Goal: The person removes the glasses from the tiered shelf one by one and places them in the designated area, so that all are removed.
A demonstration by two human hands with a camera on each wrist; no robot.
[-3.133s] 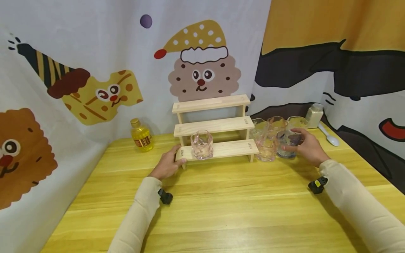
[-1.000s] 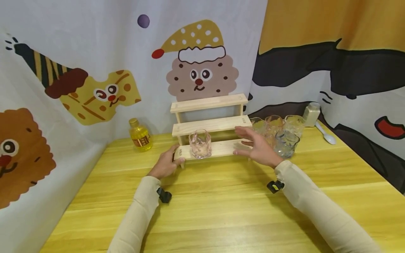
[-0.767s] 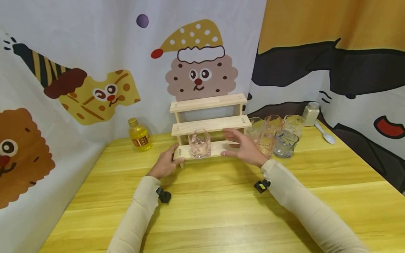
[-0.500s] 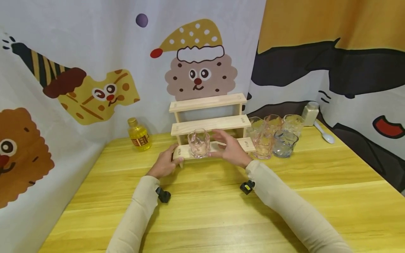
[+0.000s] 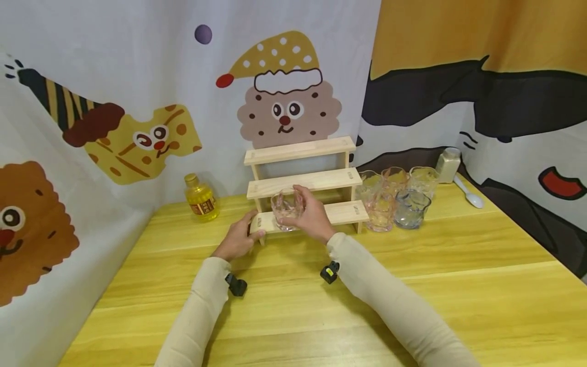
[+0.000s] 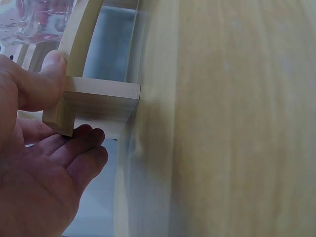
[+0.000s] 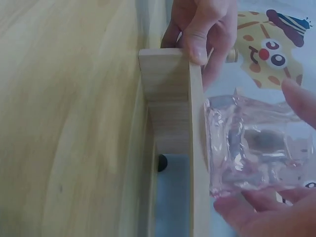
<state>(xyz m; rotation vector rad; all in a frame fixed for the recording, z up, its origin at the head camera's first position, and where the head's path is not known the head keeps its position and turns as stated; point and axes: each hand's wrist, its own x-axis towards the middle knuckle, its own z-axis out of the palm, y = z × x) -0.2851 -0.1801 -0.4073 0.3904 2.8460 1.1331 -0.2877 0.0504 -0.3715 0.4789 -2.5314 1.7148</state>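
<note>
A clear pinkish glass stands upright toward the left end of the lowest step of a three-tier wooden rack. My right hand grips this glass from its right side, thumb across the front and fingers behind. In the right wrist view the glass lies between thumb and fingers, its base against the step. My left hand holds the left end of that step. Seen from the left wrist, its thumb presses on top of the board, with the other fingers curled beneath.
Right of the rack stand several glasses: a blue one, a pink one and others behind. A jar of pale contents and a white spoon are farther right. A yellow oil bottle stands left, before a printed curtain.
My right hand has let go of the blue glass, moved left along the lowest step and taken hold of the pinkish glass. My left hand has stayed on the rack's end.
</note>
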